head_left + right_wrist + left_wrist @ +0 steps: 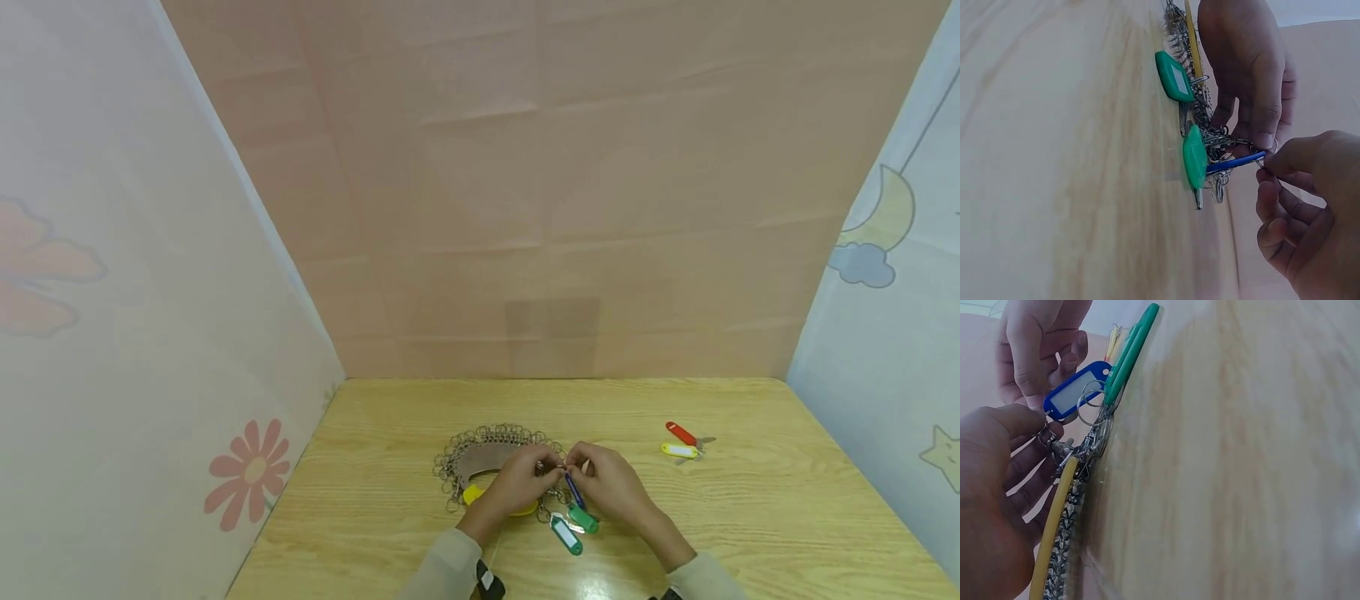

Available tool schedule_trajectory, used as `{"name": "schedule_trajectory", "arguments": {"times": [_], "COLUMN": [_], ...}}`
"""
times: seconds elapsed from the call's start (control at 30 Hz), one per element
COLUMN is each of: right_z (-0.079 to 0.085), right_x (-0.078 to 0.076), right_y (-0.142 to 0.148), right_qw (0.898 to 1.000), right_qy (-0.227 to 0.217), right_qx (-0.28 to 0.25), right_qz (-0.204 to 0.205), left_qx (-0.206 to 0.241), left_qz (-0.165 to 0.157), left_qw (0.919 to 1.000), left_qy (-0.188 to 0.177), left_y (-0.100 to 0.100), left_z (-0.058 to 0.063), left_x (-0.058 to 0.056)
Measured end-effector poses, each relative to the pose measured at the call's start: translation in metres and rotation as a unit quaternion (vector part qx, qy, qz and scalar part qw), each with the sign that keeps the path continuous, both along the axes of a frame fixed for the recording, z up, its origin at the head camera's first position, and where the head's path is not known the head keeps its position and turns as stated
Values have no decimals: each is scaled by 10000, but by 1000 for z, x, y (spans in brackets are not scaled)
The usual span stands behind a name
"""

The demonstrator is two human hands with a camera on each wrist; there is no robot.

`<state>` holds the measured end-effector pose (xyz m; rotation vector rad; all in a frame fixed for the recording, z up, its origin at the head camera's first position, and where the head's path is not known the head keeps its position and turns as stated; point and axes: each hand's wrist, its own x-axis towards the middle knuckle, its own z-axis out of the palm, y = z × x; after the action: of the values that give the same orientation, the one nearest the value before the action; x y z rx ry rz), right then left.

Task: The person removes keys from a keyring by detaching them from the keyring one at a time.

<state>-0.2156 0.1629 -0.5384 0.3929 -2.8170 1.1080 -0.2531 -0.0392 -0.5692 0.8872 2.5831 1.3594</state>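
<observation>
Key holder (476,457) and both hands sit together at the near middle of the wood-grained table (337,533), which spreads widest of all. The holder, a grey curved plate with a yellow part (472,493) on its near side, lies on that surface, its outer edge fringed with metal rings and small clasps.

Next in size come the hands, fingertips meeting at the holder's right end. The left hand (519,483) pinches a metal ring (1276,145) there between thumb and finger; the right hand (615,483) pinches the near tip of a blue tag (1074,394) against it. Neither is idle.

Smaller still, two green tags, one (566,535) nearer the person and one (582,518) beside the blue tag, lie below the fingers. Well apart to the right, a red tag (681,433) and a yellow tag (678,451) lie close together with their keys (707,440).

Smallest is the join itself. The step in hand looks like working the blue tag's fastening at that ring; whether it is going on or coming off, I cannot tell. The next move probably calls for the left fingers to steady the ring while the right turn the tag.
</observation>
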Motion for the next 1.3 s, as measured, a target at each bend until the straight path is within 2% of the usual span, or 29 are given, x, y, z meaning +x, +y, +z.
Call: {"name": "schedule_trajectory", "arguments": {"times": [0.23,0.5,0.73,0.93,1.03,1.3], "right_z": [-2,-1,-1,-1,-1,-1], "right_x": [1,1,1,2,2,1], "right_y": [-1,-1,-1,-2,-2,-2], "right_qw": [9999,9999,9998,9997,9994,9996], "right_qy": [-12,41,-2,219,302,201], "right_qx": [-1,23,48,143,189,11], "right_qz": [-159,-90,-191,-14,12,-185], "left_qx": [165,161,22,5,21,112], "left_qz": [-56,-103,-174,-216,-224,-183], "left_qw": [9997,9995,9998,9990,9987,9996], "left_qy": [-150,-233,-9,388,460,160], "left_y": [-1,-2,-3,-3,-3,-3], "left_z": [-2,0,0,0,0,3], "left_x": [1,0,0,0,1,1]}}
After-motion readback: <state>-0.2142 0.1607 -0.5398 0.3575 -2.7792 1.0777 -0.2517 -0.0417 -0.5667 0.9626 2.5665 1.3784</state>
